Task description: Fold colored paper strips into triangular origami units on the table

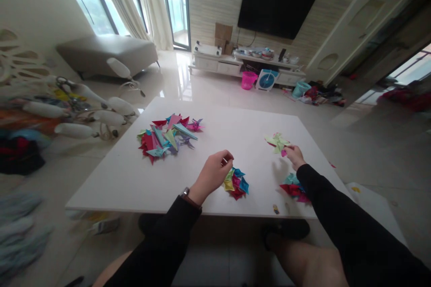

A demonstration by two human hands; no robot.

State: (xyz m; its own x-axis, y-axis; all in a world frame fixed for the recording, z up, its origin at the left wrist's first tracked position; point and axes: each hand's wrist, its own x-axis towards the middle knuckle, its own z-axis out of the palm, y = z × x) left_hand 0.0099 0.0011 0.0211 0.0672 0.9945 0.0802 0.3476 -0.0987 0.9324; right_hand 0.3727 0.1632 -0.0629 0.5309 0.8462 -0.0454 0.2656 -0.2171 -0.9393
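My left hand (pixel 215 171) hovers over the white table (pixel 117 179), its fingers curled together, just above a small heap of folded coloured paper (pixel 236 182). What, if anything, sits in those fingers is hidden. My right hand (pixel 294 155) reaches to the far right and pinches a light-green and pink folded paper piece (pixel 276 142) that rests on the table. Under my right forearm lies another small heap of red and teal folded paper (pixel 293 186). A larger pile of folded paper shapes (pixel 166 136) lies at the table's far left.
A white chandelier-like lamp (pixel 87 112) lies on the floor left of the table. Behind are a grey bench (pixel 107 51), a low TV cabinet (pixel 245 65) with a pink basket (pixel 248 80) and a blue fan (pixel 266 80). My knees show below the table edge.
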